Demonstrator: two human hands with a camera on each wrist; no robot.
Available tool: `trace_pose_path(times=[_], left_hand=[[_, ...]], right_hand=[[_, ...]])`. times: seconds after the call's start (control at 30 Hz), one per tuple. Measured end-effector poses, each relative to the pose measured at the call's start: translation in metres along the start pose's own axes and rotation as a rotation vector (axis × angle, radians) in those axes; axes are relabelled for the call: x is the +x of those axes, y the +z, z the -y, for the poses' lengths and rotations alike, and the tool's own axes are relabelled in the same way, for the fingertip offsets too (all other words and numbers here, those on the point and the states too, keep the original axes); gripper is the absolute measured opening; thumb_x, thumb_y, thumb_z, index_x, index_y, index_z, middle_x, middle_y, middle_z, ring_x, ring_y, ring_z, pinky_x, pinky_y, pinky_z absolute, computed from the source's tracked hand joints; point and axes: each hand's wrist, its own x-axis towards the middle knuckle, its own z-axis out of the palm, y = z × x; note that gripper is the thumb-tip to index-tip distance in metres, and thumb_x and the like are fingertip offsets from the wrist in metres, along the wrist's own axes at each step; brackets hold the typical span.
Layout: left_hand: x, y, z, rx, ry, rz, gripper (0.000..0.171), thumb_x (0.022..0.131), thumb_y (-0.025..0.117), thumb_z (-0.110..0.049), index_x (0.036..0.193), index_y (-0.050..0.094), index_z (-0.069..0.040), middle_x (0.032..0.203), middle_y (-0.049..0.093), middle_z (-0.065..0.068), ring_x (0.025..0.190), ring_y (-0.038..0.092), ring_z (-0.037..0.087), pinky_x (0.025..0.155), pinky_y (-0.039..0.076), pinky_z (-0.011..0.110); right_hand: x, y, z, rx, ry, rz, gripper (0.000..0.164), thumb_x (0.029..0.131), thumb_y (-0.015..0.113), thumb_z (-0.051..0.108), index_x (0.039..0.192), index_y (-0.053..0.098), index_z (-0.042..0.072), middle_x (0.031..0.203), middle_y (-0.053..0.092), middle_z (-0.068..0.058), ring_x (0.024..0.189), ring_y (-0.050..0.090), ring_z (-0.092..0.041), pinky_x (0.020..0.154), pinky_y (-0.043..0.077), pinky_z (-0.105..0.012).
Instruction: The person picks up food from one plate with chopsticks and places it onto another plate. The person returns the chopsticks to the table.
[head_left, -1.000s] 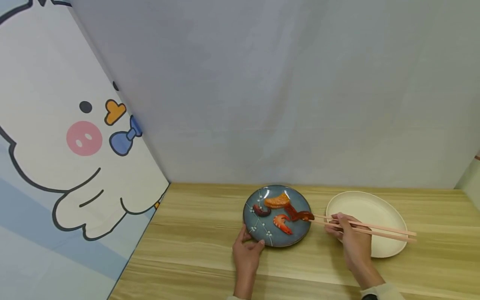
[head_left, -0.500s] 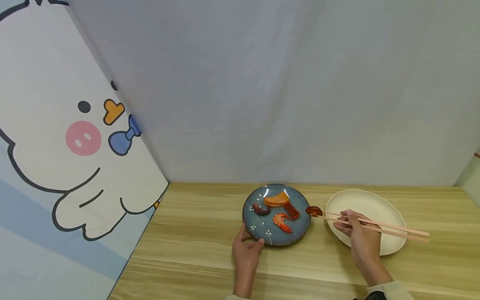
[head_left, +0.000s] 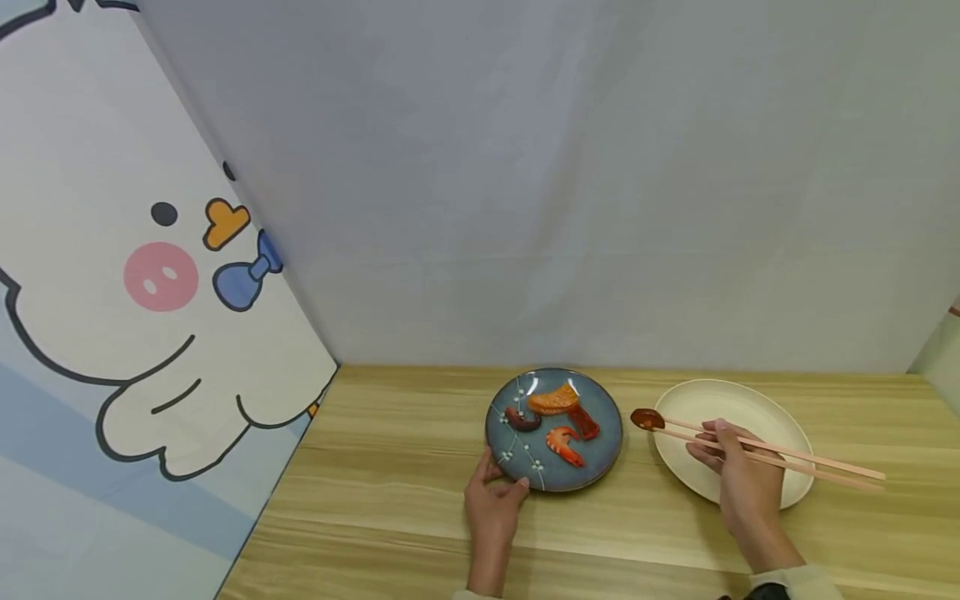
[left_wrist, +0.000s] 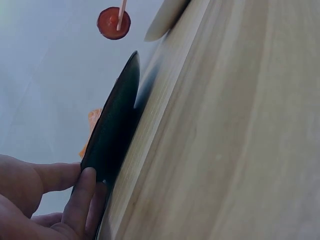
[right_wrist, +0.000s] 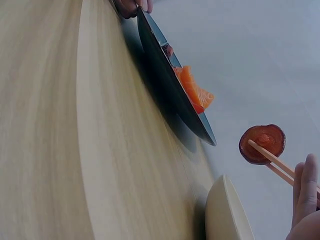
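Head view: right fingers (head_left: 727, 440) grip chopsticks (head_left: 840, 465) holding a brown slice (head_left: 646, 418); left fingers (head_left: 480, 472) pinch blue plate (head_left: 596, 458).

Wood-grain table (head_left: 375, 500), grey backdrop (head_left: 525, 167) behind it, white cartoon figure (head_left: 75, 208) with blue bow (head_left: 238, 286) at left

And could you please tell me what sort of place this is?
Probably a staged tabletop set rather than a working kitchen: the wood-grain table meets a plain pale backdrop, and a large cartoon panel stands at the left.
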Motion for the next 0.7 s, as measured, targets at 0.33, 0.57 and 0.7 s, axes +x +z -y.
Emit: trace_pose_path(times=[0.33,0.57,0.7], left_hand=[[-0.001,0.0,-0.002,-0.008,-0.001,0.004,0.079,0.079,0.079,0.014,0.151,0.046,0.015,0.113,0.058,0.023,0.072,0.063,0.011,0.057,0.053,0.016],[-0.001,-0.001,-0.002,-0.007,-0.01,-0.001,0.079,0.078,0.079,0.013,0.15,0.047,0.014,0.113,0.058,0.022,0.072,0.064,0.011,0.058,0.054,0.016],[-0.002,-0.001,-0.003,-0.009,-0.006,0.006,0.079,0.079,0.079,0.013,0.151,0.046,0.015,0.113,0.059,0.023,0.072,0.064,0.011,0.058,0.053,0.016]], right_hand=[[0.009,-0.013,0.008,0.075,-0.019,-0.062,0.028,0.106,0.057,-0.003,0.086,0.077,-0.002,0.076,0.074,-0.012,0.069,0.076,-0.017,0.069,0.068,-0.026],[0.013,-0.02,0.012,0.107,-0.03,-0.083,0.028,0.105,0.056,-0.006,0.085,0.077,-0.004,0.076,0.073,-0.013,0.068,0.075,-0.017,0.067,0.068,-0.027],[0.014,-0.023,0.014,0.124,-0.038,-0.097,0.028,0.104,0.057,-0.006,0.084,0.077,-0.004,0.075,0.074,-0.013,0.067,0.075,-0.017,0.066,0.068,-0.027]])
